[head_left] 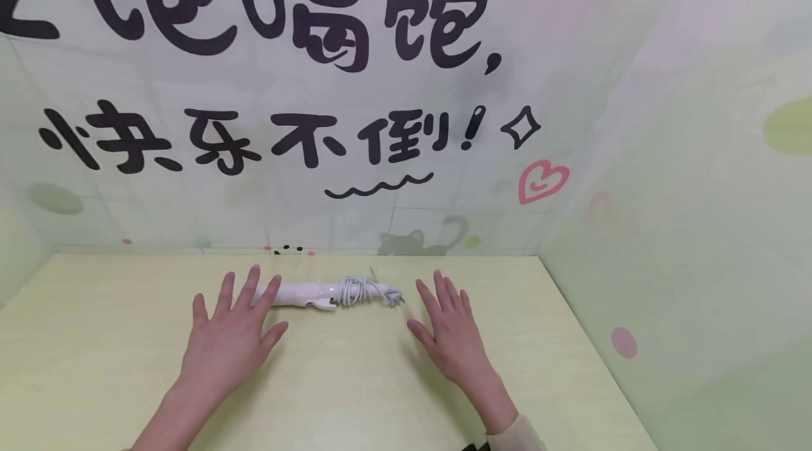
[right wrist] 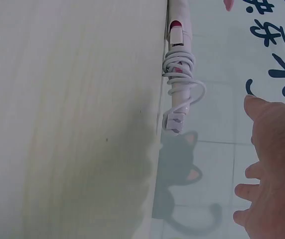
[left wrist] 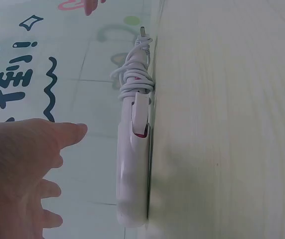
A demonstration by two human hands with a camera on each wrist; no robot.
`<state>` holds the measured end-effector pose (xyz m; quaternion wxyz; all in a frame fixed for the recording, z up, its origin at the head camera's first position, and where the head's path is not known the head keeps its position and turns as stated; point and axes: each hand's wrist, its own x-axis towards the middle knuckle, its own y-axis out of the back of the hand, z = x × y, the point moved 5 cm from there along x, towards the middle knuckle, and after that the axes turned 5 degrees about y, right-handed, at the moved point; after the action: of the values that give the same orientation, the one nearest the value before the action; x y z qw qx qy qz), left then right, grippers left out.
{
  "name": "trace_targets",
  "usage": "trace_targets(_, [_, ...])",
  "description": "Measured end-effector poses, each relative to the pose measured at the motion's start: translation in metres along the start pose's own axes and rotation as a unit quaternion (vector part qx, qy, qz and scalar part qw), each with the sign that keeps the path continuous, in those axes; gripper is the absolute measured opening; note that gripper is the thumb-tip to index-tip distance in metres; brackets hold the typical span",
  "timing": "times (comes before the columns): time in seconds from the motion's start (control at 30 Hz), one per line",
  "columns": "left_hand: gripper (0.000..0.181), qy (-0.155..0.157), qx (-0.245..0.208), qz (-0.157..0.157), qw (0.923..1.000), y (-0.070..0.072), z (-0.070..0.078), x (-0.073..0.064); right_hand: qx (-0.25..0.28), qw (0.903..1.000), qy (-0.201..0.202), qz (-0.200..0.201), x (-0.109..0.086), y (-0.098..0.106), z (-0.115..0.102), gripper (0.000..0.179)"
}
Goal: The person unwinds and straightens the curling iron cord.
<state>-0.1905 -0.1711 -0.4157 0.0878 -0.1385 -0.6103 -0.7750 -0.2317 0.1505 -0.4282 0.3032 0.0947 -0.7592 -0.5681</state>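
A white curling iron (head_left: 298, 294) lies crosswise near the back of the table, its thick barrel to the left and a small clamp lever (left wrist: 140, 113) at its middle. Its grey-white cord (right wrist: 180, 67) is wound in several loops round the handle, with the plug (right wrist: 175, 122) at the right end. My left hand (head_left: 225, 342) is spread above the table, palm down, and its fingers overlap the barrel's left end in the head view. My right hand (head_left: 453, 338) hovers to the right of the plug with fingers spread. Neither hand holds anything.
Behind the table (head_left: 342, 394) rises a pale wall (head_left: 304, 218) with large black lettering, a pink heart and a grey cat drawing. A second pale wall (head_left: 698, 261) runs along the right edge of the table.
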Motion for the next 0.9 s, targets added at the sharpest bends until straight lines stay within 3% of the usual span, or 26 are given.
trace_targets(0.23, [0.07,0.012,-0.028,-0.042,0.9987,-0.008,-0.007,0.001,0.025,0.9996,0.01,-0.007,0.002,-0.006,0.002,0.065])
trace_targets(0.47, [0.072,0.029,-0.07,-0.078,0.994,-0.021,-0.023,0.002,0.054,0.9985,0.0,-0.012,0.008,-0.009,0.014,0.066])
trace_targets(0.9, [0.072,0.007,-0.145,-0.058,0.9877,-0.035,-0.054,0.012,0.134,0.9905,-0.01,-0.031,0.018,-0.023,0.029,0.064])
